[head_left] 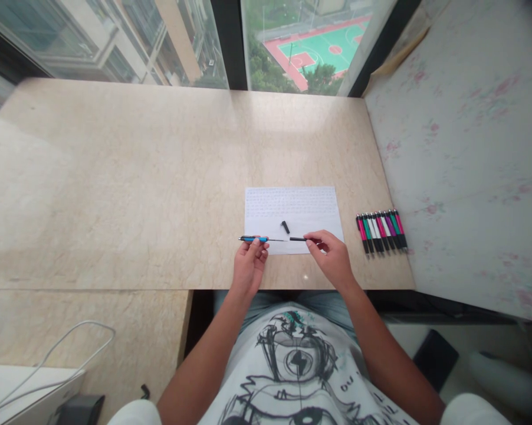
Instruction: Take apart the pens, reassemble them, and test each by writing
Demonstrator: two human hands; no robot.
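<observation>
My left hand pinches a blue pen barrel with a dark clip end at the left. A thin refill sticks out of it toward the right. Between the fingers of my right hand is a slim black pen tube, its free end pointing left. A small gap separates the tube from the refill's tip. Both are held over the lower part of a sheet of paper with lines of writing across its top. Just above the gap, a small black pen cap lies on the sheet.
Right of the paper, several pens with pink, green, white and purple barrels lie side by side, near the floral wall. Windows edge the far side of the stone counter. A pale cable loops at lower left.
</observation>
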